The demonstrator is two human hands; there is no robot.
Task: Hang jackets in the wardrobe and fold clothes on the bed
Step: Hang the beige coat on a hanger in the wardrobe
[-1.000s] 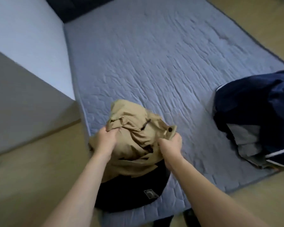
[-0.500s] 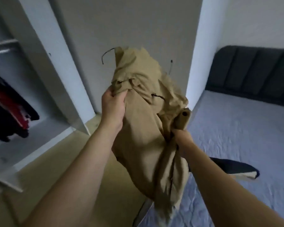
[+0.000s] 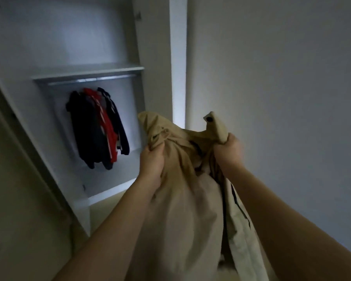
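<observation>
Between the left hand (image 3: 151,162) and right hand (image 3: 228,152), each clamped on bunched fabric, the tan jacket (image 3: 182,199) awaits hanging; beyond the left hand, dark and red garments (image 3: 97,126) already hang on the wardrobe rail (image 3: 89,79).

No readable text anywhere in this shot

Honestly nothing to read here: the tan jacket (image 3: 190,179) shows no label, tag or brand on the cloth that faces the camera, just a dark snap button near its top right corner. The dark and red clothes (image 3: 98,126) hanging to the left of the jacket have white stripes or markings, but they're too blurry and small to make out as letters or a logo.
</observation>
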